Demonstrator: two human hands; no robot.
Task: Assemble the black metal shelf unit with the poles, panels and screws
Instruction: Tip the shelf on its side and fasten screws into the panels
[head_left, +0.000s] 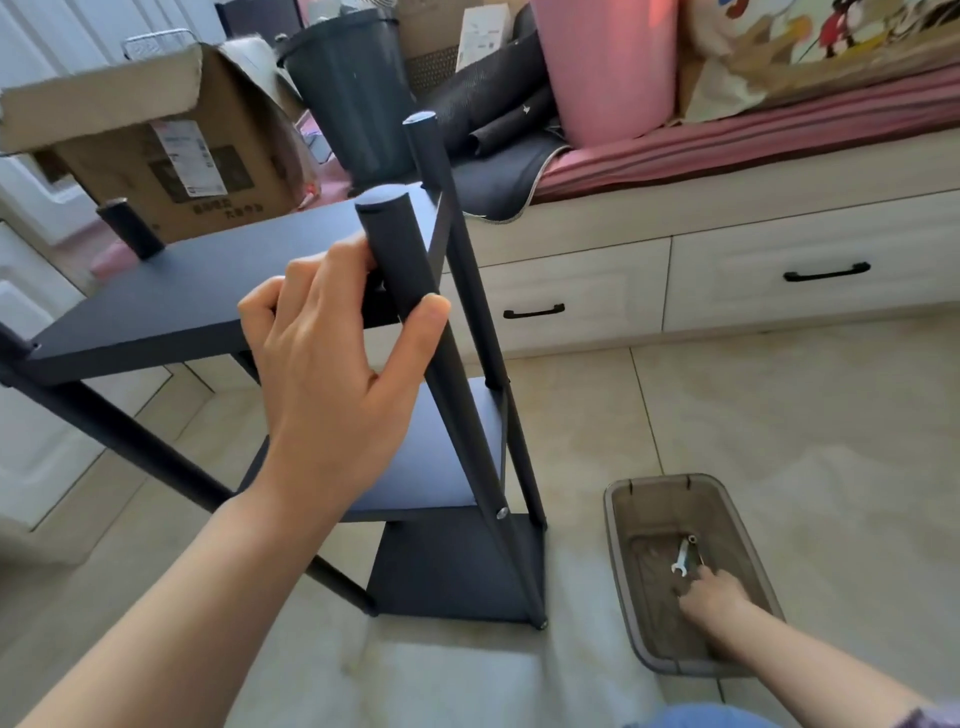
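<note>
Black metal shelf unit (291, 291) standing on tiled floor (753, 415), three panels fitted between poles, beside a window seat with drawers (769, 270). Cardboard box (171, 156) and dark bin (348, 98) behind. Brown plastic tray (618, 561) on floor right of unit. Left hand (332, 364) wrapped round near corner pole (410, 280), thumb on right side, fingers on left, just under the cap. Right hand (714, 597) down inside tray, index finger out, fingertip touching small silver wrench (682, 556); not gripping it. Screw head (502, 513) showing at middle panel corner.
</note>
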